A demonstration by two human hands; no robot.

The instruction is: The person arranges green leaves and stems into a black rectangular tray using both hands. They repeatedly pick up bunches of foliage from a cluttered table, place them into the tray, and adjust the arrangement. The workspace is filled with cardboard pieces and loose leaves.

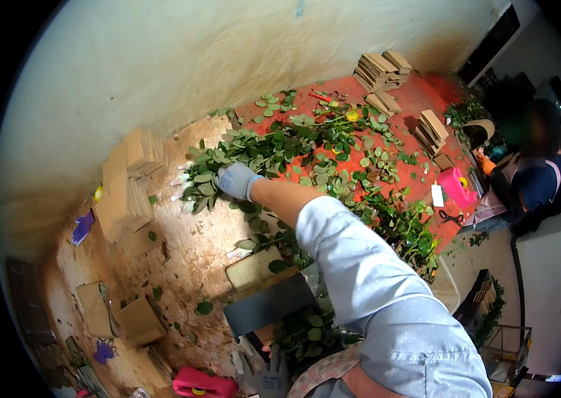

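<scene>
Pale, stained wall (161, 79) is rising behind the surface (191, 249), which is showing dusty brown and white nearby and turning red beyond the right grip. And right at that grey-gloved right grip (237, 180), a bunch of green, leafy stems with pinkish-white tips (204, 174) is lying, directly under and around the fingers! Its long axis is running mostly left to right; the pale tips are pointing left of the glove, while foliage is trailing off to its right. The right hand is clearly the nearer one: it is bearing down on the leaves, palm lowered, but foliage is hiding the fingertips, so whether they're pinching stems I cannot tell.

Well apart, nearer the body, the dark-grey-gloved left grip (272, 377) is resting beside a dark grey, box-like container (270, 308). Loose green leaves (312, 330) are filling part of it, just to that grip's right. I can't tell whether those left fingers are holding anything. Left of it, a bright pink plastic container (204, 383) is lying near, its contents hidden. Farther left of the right grip, folded brown cardboard pieces (124, 192) are standing stacked.
</scene>
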